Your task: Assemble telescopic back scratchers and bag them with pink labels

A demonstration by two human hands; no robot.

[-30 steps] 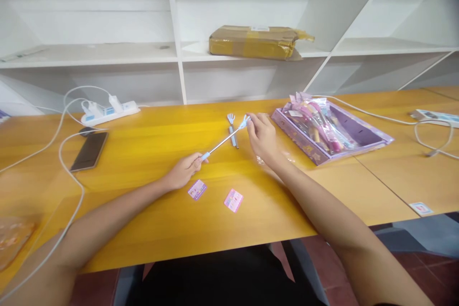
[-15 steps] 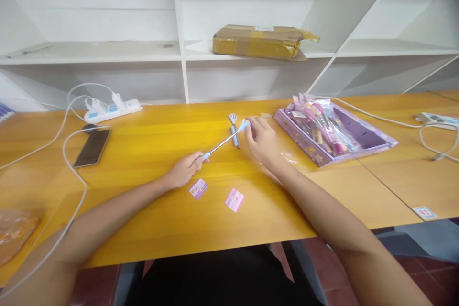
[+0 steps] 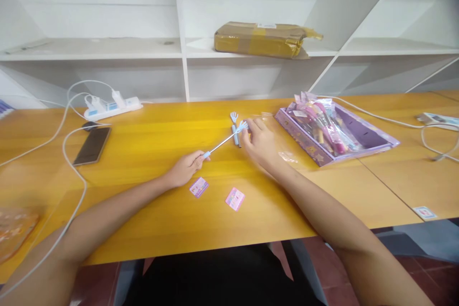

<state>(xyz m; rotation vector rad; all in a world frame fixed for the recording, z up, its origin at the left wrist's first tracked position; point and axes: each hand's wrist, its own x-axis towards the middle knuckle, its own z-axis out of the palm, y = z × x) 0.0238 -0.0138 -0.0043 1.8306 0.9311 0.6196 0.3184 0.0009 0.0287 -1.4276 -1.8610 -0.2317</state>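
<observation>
A: What step's this?
B: Looks like two-handed handling: left hand [image 3: 184, 169] grips the scratcher [image 3: 222, 143] over the bench [image 3: 143, 229], right hand [image 3: 261, 142] by its claw [image 3: 242, 126], can't tell if pinching.
A: Next move?
B: Probably needs a steady handle grip.

No lettering, number or brand can be read. Small print, too fine to make out, covers a purple card [image 3: 199, 187] and, to its right, a pink card [image 3: 235, 199], both on the near part of the table [image 3: 143, 229]. A white label [image 3: 267, 25] on the far carton [image 3: 254, 42], a sticker [image 3: 425, 213] at the near right edge, and a pale tag [image 3: 299, 114] in the purple tray [image 3: 366, 129] on the right are equally illegible.
</observation>
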